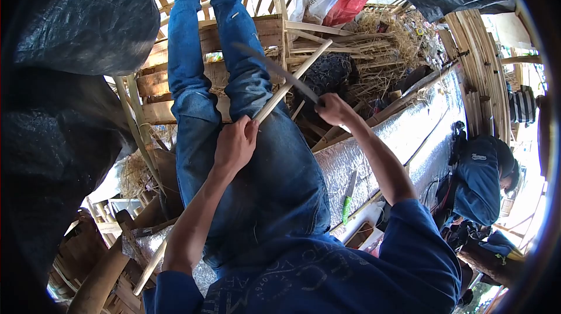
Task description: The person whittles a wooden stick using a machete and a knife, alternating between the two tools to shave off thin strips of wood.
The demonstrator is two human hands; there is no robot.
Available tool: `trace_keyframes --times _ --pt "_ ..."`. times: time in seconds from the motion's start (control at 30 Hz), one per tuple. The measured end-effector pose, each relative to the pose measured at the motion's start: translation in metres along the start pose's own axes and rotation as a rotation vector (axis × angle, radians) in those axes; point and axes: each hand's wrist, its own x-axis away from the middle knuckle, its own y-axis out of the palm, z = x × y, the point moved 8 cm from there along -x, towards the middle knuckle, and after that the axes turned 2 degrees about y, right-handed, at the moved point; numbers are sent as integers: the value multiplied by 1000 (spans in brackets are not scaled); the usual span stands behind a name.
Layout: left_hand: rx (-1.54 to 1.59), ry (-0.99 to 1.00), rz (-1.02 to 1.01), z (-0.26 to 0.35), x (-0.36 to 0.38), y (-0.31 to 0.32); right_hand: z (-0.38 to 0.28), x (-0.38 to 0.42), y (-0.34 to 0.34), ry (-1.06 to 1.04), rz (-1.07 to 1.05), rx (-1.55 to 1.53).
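Observation:
My left hand is closed around a long pale bamboo strip that lies slantwise over my jeans. The strip's upper end points up and right; a pale length shows below my left forearm. In my right hand is a knife, its long dark blade reaching up and left. The blade crosses over the strip in this view, above my left hand. My legs are stretched out beneath both hands.
A green-handled knife lies on a silver foil sheet at my right. Beyond it are straw, wood scraps and a white-and-red sack. Black plastic sheeting hangs at left. A person sits at far right.

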Motion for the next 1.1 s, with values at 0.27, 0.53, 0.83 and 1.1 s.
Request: trace_keyframes --times 0.27,0.53,0.83,1.1 --pt "-35 -7 8 -3 1 1 81 -33 -30 468 -70 -462" --pt "65 -18 -10 -3 -2 0 6 24 7 291 -127 -292" --pt "-378 -109 72 18 119 -109 -16 50 7 204 -73 -294" --pt "-166 -47 48 -2 88 -83 -35 87 1 359 -21 -593"
